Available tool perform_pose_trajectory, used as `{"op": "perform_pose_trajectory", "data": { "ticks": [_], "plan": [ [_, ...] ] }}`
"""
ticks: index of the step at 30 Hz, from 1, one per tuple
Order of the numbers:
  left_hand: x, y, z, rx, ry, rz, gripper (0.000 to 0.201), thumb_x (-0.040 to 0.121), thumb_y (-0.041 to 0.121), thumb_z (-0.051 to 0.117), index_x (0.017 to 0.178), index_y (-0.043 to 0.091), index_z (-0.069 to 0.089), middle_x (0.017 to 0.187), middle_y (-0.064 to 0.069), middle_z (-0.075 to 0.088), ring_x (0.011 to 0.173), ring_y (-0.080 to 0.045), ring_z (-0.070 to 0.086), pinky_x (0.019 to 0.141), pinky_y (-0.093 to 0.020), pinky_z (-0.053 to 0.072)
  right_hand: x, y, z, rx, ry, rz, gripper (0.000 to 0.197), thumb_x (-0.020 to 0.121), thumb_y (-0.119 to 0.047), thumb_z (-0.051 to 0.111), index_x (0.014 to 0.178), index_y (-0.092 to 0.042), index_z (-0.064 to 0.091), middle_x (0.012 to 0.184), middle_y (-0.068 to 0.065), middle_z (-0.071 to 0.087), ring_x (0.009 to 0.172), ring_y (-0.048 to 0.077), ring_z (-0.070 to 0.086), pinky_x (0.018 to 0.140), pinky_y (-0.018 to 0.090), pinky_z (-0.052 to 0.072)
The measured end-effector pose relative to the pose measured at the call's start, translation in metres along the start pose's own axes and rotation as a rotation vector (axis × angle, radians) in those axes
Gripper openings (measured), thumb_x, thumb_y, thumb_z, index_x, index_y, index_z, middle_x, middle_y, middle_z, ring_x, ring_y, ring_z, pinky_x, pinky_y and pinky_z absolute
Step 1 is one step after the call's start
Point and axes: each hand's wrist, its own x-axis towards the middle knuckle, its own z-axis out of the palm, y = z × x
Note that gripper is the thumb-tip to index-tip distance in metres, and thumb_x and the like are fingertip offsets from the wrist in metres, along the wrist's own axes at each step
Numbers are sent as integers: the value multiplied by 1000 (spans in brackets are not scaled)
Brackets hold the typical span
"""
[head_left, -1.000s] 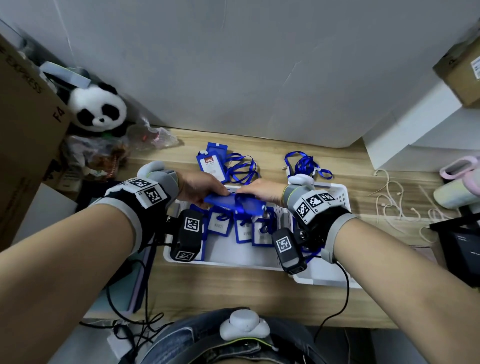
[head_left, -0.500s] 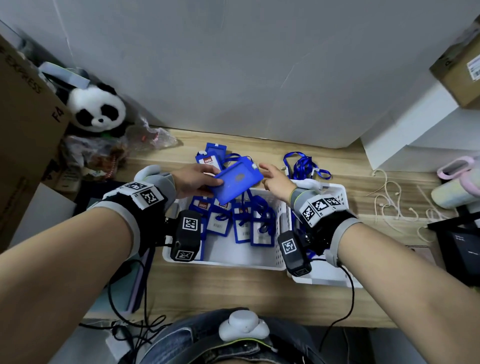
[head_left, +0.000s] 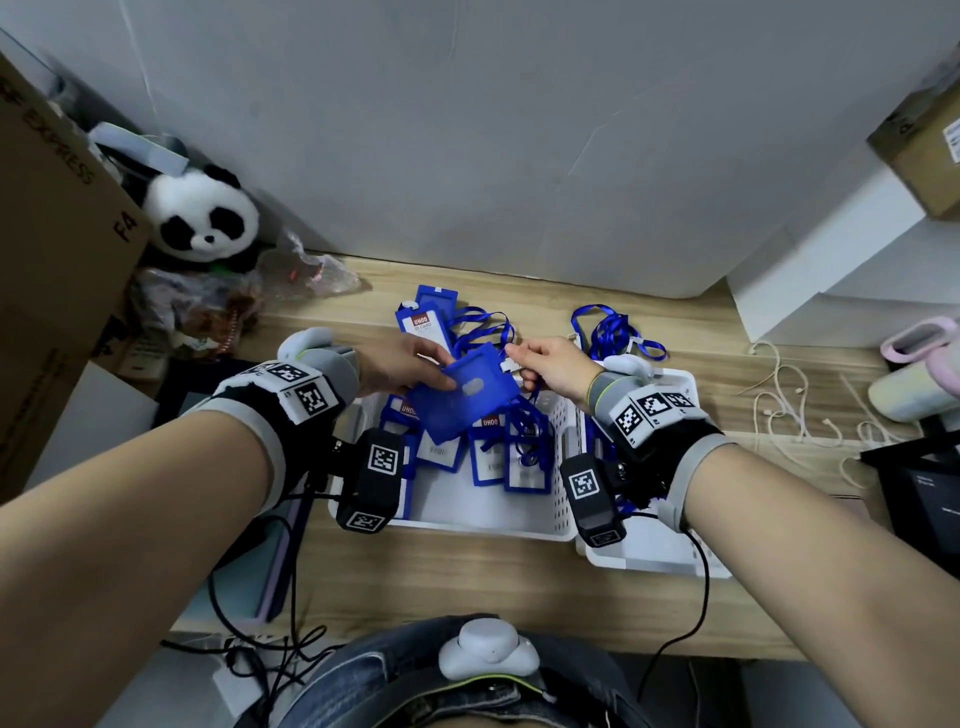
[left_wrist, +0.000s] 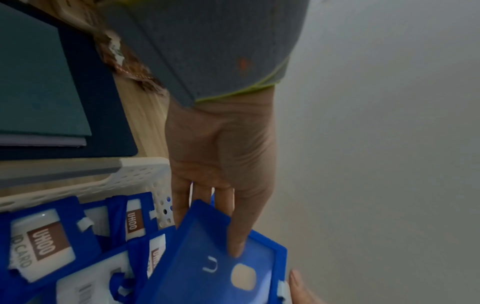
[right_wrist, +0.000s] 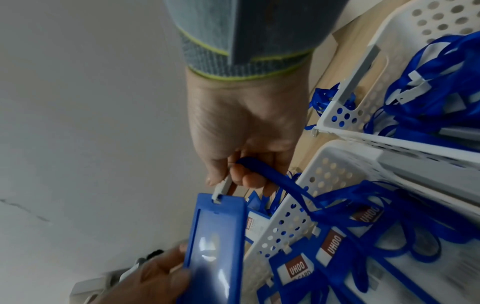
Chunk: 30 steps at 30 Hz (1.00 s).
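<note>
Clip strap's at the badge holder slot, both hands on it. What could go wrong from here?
1. The right hand pinches only the small white clip strap at the slot of the blue badge holder; it may slip free.
2. Its blue lanyard trails over the white basket rim into other lanyards; lifting might snag and drag them.
3. The left hand grips one end, so the holder may twist.

Badge holder (head_left: 462, 400) above basket (head_left: 467, 527) on desk (head_left: 467, 582)

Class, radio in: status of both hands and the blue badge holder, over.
Left hand grips blue badge holder. Right hand pinches its white clip, lanyard trailing. White basket below, nothing blocking.
</note>
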Motion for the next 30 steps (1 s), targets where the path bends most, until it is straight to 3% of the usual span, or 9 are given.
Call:
{"op": "perform_pose_trajectory", "data": {
  "ticks": [2,5,8,12,15,20,23,27,30],
  "plan": [
    [0,6,7,84,2,25,13,81,26,72,85,21,60,79,0,58,69,-11,50,54,-18,37,-2,-2,3,-43,10,-34,27,96,-17,50,70,-12,51,58,2,45,47,9,45,55,17,44],
    [4,11,16,184,63,37,32,81,41,68,102,17,64,92,2,62,82,-12,57,62,-18,43,-4,-4,9,-14,13,-38,24,97,-10,46,74,-11,52,64,6,50,37,-1,47,47,11,43],
    [5,14,21,286,109,46,31,83,46,64,83,15,60,86,-3,62,75,-15,57,63,-22,43,-4,-5,12,18,0,-38,23,98,-9,45,76,-10,53,66,7,54,38,-1,49,48,11,45],
    [5,14,25,288,125,79,33,83,41,65,68,15,53,76,-5,62,68,-17,57,61,-23,42,-7,-8,13,61,1,-3,23,97,-10,46,75,-10,48,58,5,54,36,4,48,46,16,43],
    [4,15,26,404,160,167,32,86,36,64,62,19,52,64,1,57,58,-9,50,53,-19,37,-9,-12,15,114,13,42,26,97,-7,46,71,-10,44,44,0,50,33,8,41,46,21,42],
    [4,18,22,507,157,273,34,86,29,65,54,23,55,54,6,58,40,-1,47,47,-14,35,-6,-22,17,93,24,171,27,96,-7,48,68,-10,46,41,-2,46,29,5,34,50,24,38],
    [5,17,21,529,170,296,36,86,27,66,53,21,53,54,4,57,42,-2,46,46,-14,34,-6,-30,17,75,27,232,25,96,-9,48,71,-9,46,42,-1,46,27,5,33,45,21,38],
    [6,15,21,536,165,295,37,86,27,66,53,18,52,61,-8,61,50,-11,45,53,-25,37,-3,-32,19,75,38,287,22,96,-12,49,74,-9,48,38,-2,47,25,6,33,54,25,41],
    [6,13,21,531,166,305,37,86,25,66,53,16,52,57,-4,59,49,-11,45,49,-19,36,-1,-29,21,81,48,318,21,95,-12,49,74,-10,49,39,-2,47,26,7,32,56,26,43]
  ]
}}
